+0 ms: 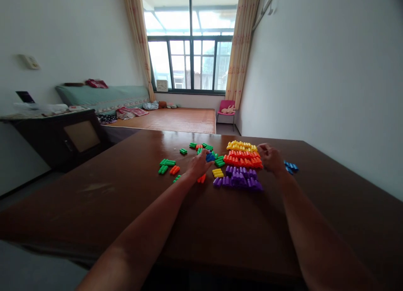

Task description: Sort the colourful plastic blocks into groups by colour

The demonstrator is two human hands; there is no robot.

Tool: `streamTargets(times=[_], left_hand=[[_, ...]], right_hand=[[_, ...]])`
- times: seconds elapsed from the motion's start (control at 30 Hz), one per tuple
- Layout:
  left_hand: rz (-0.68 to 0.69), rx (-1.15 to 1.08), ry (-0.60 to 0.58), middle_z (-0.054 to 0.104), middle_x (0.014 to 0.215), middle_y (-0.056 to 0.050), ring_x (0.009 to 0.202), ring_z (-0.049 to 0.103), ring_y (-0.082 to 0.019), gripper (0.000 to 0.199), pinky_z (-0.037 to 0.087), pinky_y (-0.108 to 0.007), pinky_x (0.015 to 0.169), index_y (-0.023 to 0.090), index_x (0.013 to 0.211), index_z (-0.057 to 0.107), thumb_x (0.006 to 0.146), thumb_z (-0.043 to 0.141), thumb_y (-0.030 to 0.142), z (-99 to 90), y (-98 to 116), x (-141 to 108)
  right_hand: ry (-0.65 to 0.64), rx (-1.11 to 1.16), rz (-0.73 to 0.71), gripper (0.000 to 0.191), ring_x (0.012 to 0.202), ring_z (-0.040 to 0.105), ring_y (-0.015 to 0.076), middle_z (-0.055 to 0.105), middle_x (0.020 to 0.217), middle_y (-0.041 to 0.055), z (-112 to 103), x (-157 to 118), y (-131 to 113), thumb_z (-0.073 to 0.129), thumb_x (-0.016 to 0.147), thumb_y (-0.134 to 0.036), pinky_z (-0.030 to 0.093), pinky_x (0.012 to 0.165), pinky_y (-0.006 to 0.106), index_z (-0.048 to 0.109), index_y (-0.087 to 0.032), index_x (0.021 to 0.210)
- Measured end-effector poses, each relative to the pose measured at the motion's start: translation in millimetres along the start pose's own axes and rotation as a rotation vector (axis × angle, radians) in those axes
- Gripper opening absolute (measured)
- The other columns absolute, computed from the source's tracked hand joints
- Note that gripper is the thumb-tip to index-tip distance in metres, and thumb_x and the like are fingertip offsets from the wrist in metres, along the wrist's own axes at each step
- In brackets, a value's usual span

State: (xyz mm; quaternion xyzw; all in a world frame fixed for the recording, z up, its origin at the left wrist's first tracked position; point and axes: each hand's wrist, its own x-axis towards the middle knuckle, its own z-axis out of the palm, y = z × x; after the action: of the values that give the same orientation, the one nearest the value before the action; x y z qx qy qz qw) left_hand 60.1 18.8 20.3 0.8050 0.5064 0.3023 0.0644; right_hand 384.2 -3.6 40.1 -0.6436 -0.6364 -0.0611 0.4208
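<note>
My left hand (198,163) reaches into a loose group of pieces, its fingers closed at a blue piece (210,157). Green pieces (167,162) lie scattered to its left, with an orange piece (174,170) near them. My right hand (270,157) has its fingers drawn together beside the right end of the yellow row (242,146) and the orange rows (243,159); anything between them is too small to make out. Nearer to me are stacked purple pieces (241,178) and a small yellow piece (217,173). Blue pieces (291,167) lie right of my right hand.
The brown table (103,198) spans the foreground. Beyond it stand a low bed (182,119), a pink chair (227,107) and a window with curtains. A dark cabinet (80,133) is at the left, and a white wall runs along the right.
</note>
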Motion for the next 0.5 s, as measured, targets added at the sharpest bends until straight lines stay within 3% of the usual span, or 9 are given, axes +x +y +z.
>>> streamTargets(times=[0.13, 0.23, 0.3, 0.4, 0.5], left_hand=[[0.037, -0.204, 0.116, 0.067, 0.100, -0.005, 0.084, 0.065, -0.019, 0.037, 0.051, -0.031, 0.079, 0.022, 0.120, 0.052, 0.086, 0.062, 0.033, 0.3, 6.0, 4.2], [0.085, -0.352, 0.153, 0.067, 0.109, -0.005, 0.090, 0.065, -0.017, 0.036, 0.051, -0.029, 0.082, 0.020, 0.120, 0.054, 0.086, 0.062, 0.029, 1.0, 13.2, 5.0], [0.111, -0.403, 0.160, 0.067, 0.112, -0.006, 0.093, 0.065, -0.018, 0.038, 0.052, -0.029, 0.084, 0.020, 0.122, 0.055, 0.085, 0.062, 0.028, 0.2, 19.1, 3.2], [0.117, -0.387, 0.166, 0.068, 0.113, -0.006, 0.093, 0.065, -0.019, 0.041, 0.052, -0.030, 0.085, 0.021, 0.125, 0.056, 0.084, 0.063, 0.026, -3.0, 26.5, -0.9], [0.127, -0.334, 0.161, 0.068, 0.114, -0.004, 0.086, 0.066, -0.018, 0.046, 0.053, -0.029, 0.084, 0.024, 0.129, 0.056, 0.084, 0.063, 0.024, -4.0, 29.2, -3.7]], right_hand=[[-0.243, 0.208, -0.137, 0.034, 0.068, 0.062, 0.0175, 0.072, 0.090, 0.0054, 18.1, -12.3, -60.1, 0.050, 0.087, -0.047, 0.048, 0.069, 0.032, 0.066, -0.020, 0.100], [-0.331, 0.316, -0.217, 0.035, 0.072, 0.063, 0.0178, 0.071, 0.097, 0.0059, 31.8, -26.6, -95.5, 0.053, 0.087, -0.046, 0.049, 0.072, 0.033, 0.064, -0.022, 0.110], [-0.380, 0.359, -0.250, 0.038, 0.072, 0.063, 0.0177, 0.070, 0.092, 0.0050, 38.6, -34.8, -111.3, 0.054, 0.088, -0.045, 0.049, 0.071, 0.033, 0.061, -0.022, 0.117], [-0.380, 0.401, -0.236, 0.039, 0.075, 0.063, 0.0181, 0.068, 0.089, 0.0045, 44.4, -41.7, -124.4, 0.053, 0.089, -0.043, 0.050, 0.072, 0.032, 0.059, -0.021, 0.121], [-0.318, 0.469, -0.214, 0.037, 0.084, 0.063, 0.0184, 0.066, 0.103, 0.0072, 47.2, -43.9, -129.3, 0.052, 0.089, -0.040, 0.051, 0.077, 0.033, 0.060, -0.021, 0.120]])
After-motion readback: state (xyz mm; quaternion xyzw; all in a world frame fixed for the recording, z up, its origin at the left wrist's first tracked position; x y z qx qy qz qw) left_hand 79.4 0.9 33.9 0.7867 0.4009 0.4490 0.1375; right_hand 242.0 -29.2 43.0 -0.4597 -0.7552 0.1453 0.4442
